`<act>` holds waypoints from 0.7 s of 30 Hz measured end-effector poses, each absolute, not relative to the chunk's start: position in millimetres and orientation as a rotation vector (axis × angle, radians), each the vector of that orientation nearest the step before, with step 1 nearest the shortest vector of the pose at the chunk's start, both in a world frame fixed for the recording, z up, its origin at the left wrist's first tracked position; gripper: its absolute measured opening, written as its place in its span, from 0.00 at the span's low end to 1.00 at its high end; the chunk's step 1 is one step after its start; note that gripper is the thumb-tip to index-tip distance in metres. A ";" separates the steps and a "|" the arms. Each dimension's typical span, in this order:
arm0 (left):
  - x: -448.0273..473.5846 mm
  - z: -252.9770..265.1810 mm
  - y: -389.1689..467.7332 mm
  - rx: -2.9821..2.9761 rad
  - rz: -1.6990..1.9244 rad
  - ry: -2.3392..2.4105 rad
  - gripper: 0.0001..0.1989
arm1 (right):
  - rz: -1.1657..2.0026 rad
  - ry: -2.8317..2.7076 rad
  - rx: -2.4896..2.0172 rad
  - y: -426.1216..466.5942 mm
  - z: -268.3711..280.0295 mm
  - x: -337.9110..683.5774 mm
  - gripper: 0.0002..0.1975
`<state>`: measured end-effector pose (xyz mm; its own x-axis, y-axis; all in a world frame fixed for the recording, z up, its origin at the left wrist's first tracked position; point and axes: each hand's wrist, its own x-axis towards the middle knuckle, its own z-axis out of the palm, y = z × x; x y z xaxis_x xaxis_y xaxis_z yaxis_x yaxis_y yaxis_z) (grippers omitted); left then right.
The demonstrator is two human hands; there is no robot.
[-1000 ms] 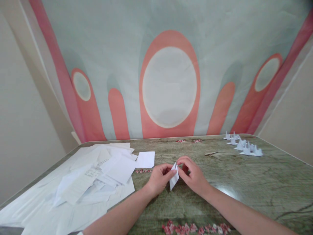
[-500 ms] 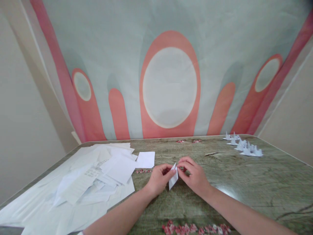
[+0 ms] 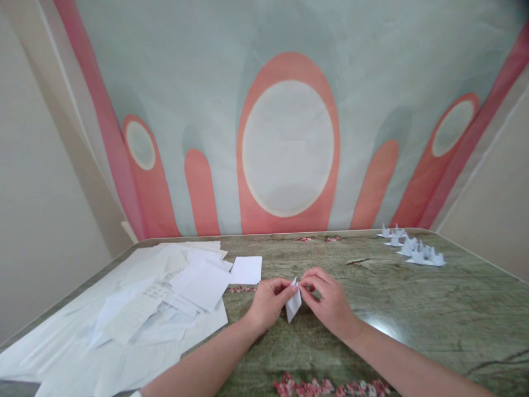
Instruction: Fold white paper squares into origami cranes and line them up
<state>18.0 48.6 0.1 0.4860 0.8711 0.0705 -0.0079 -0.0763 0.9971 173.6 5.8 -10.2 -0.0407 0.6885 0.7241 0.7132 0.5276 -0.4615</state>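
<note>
A small folded white paper [image 3: 293,307] is held up just above the table, its pointed lower end hanging down. My left hand [image 3: 270,300] pinches it from the left, thumb in front. On the other side, my right hand [image 3: 326,295] grips its upper right edge between thumb and fingertips. The fingers hide part of the upper folds. Beyond my left hand lies a small stack of square white paper [image 3: 247,269].
Loose white sheets [image 3: 152,309], some with writing, cover the table's left side. Several folded paper cranes [image 3: 417,251] stand at the far right. The wood-patterned table [image 3: 421,309] meets a pink and grey-green backdrop [image 3: 363,71] behind.
The folded paper has tilted slightly and its lower tip has shifted a little to the right. Both hands keep their pinch in nearly the same place.
</note>
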 end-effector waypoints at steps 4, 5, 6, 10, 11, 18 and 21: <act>18.1 -1.9 49.5 1.442 0.859 0.827 0.16 | 0.029 -1.756 -1.144 5.6 -10.3 172.5 0.05; 18.0 -2.6 50.0 1.439 0.857 0.828 0.16 | 0.044 -1.764 -1.137 5.4 -10.1 172.3 0.05; 17.8 -3.2 50.6 1.437 0.858 0.828 0.16 | 0.058 -1.772 -1.133 5.3 -9.7 172.1 0.05; 16.4 -5.4 52.8 1.442 0.863 0.827 0.16 | 0.083 -1.794 -1.137 4.0 -7.5 171.5 0.06; 16.1 -5.6 53.2 1.442 0.866 0.827 0.16 | 0.082 -1.797 -1.139 3.7 -7.0 171.5 0.06; 15.5 -3.1 52.7 1.423 0.861 0.817 0.17 | 0.048 -1.820 -1.114 3.0 -5.8 172.1 0.07; 15.7 0.3 51.2 1.406 0.865 0.799 0.16 | 0.055 -1.821 -1.115 2.7 -6.2 172.1 0.06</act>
<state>15.7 51.2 0.3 0.4804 0.8763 0.0352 -0.0343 -0.0214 0.9992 172.1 2.7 -6.2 -0.1168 0.7054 0.6992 0.6618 0.5802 -0.4748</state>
